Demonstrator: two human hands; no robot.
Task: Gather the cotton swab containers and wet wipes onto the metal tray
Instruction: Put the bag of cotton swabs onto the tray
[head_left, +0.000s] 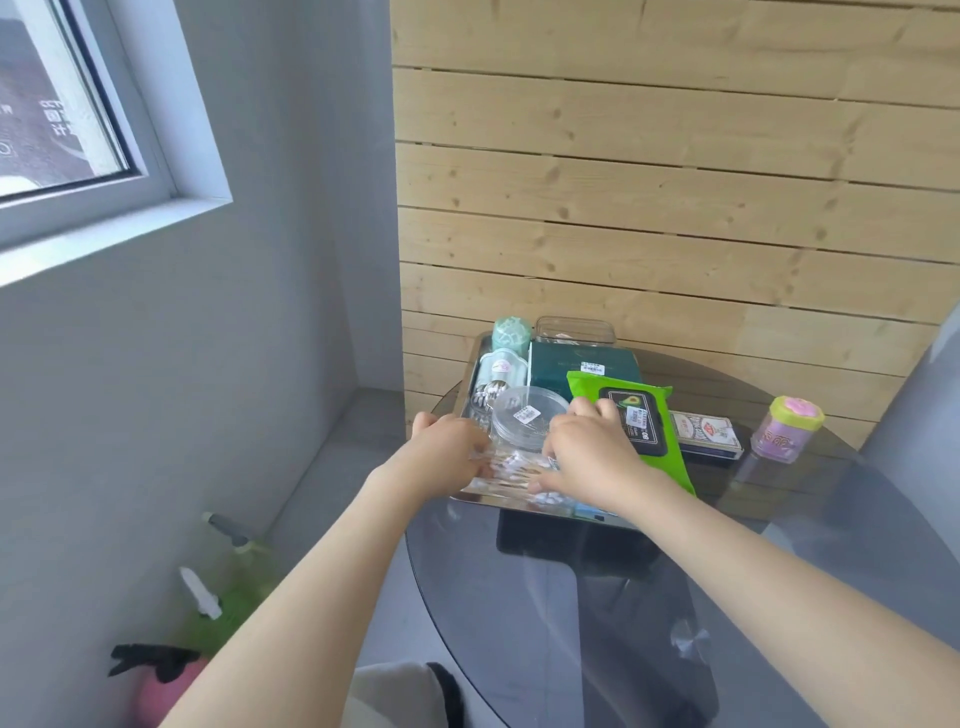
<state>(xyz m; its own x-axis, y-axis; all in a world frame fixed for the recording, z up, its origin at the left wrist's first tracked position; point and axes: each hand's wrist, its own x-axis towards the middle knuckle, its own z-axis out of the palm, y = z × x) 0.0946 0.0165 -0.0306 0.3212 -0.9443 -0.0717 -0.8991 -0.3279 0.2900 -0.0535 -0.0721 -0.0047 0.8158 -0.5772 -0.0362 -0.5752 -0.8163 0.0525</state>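
Both arms reach forward over the round glass table (675, 597) to the near end of the metal tray (475, 358). The left hand (449, 449) lies palm down, its fingers curled onto a clear flat pack of cotton swabs (511, 470) at the near edge of the tray. The right hand (592, 452) comes from the right side, thumb down at the same pack and fingers bent over it; both hands seem to grip it, but the fingertips are blurred.

Just behind the hands, a clear round swab container (527, 415) with a small white barcode sticker stands on the tray. The green wet wipes pack (649, 415) lies on the right part of the tray, partly over the edge; its black lid shows an avocado picture and "80". Farther away on the tray I count one dark green box (582, 366) with a white label, one white swab jar (498, 371), one mint green jar (511, 332) and one clear rectangular box (574, 330).

On the table, right of the tray, lie one dark blue card box (704, 434) and one purple jar (787, 428) with a pink paw lid. Other writing is too small to read.
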